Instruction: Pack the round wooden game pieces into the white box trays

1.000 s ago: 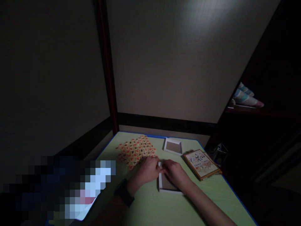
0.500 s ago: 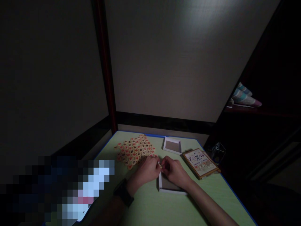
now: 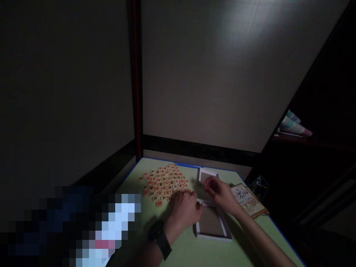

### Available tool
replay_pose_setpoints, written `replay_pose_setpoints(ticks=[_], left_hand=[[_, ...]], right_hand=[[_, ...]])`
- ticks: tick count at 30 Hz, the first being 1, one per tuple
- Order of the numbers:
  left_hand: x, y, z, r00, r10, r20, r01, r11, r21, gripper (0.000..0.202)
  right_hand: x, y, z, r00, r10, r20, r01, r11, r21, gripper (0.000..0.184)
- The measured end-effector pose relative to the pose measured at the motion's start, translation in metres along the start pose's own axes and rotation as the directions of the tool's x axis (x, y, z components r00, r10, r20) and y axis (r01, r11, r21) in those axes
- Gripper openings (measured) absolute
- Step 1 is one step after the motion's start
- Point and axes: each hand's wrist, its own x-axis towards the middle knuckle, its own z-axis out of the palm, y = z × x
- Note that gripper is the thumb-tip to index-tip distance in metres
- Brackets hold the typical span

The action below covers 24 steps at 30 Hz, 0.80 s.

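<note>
The scene is dim. My left hand [image 3: 185, 209], a dark watch on its wrist, rests with curled fingers at the near edge of a patch of round game pieces [image 3: 164, 182] marked in red and black. It also sits beside the left wall of a shallow white box tray [image 3: 213, 223]. My right hand [image 3: 221, 192] is raised above the far end of that tray, fingers pinched together; what they hold is too small to make out. A second white tray [image 3: 208, 173] lies just beyond that hand.
All of this lies on a green table with a blue edge [image 3: 178, 248]. A printed box lid [image 3: 249, 200] lies at the right, with a glass object [image 3: 260, 185] behind it. Walls close in behind and left. A blurred patch covers the lower left.
My right hand has lifted away from my left and moved back toward the far tray. My left hand has settled down next to the pieces. The view has shifted slightly.
</note>
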Motion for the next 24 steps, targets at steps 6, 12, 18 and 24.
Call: replay_pose_setpoints(ticks=[6,12,18,24], left_hand=[[-0.003,0.006,0.004,0.999,-0.002,0.034,0.001,1.000,0.006,0.028],[0.001,0.003,0.015,0.995,-0.028,0.098,0.032,0.999,-0.032,0.028],[-0.001,-0.002,0.023,0.986,0.015,0.165,0.003,0.994,-0.108,0.035],[-0.004,-0.003,0.022,0.984,0.038,0.175,-0.018,0.993,-0.112,0.037]], right_hand=[[0.105,-0.028,0.036,0.946,0.092,0.312,0.077,0.869,-0.489,0.030],[0.182,-0.030,0.095,0.860,0.217,0.462,0.093,0.823,-0.560,0.020],[0.202,-0.027,0.116,0.774,0.298,0.558,0.110,0.805,-0.583,0.032],[0.211,-0.026,0.121,0.749,0.324,0.578,0.110,0.799,-0.591,0.032]])
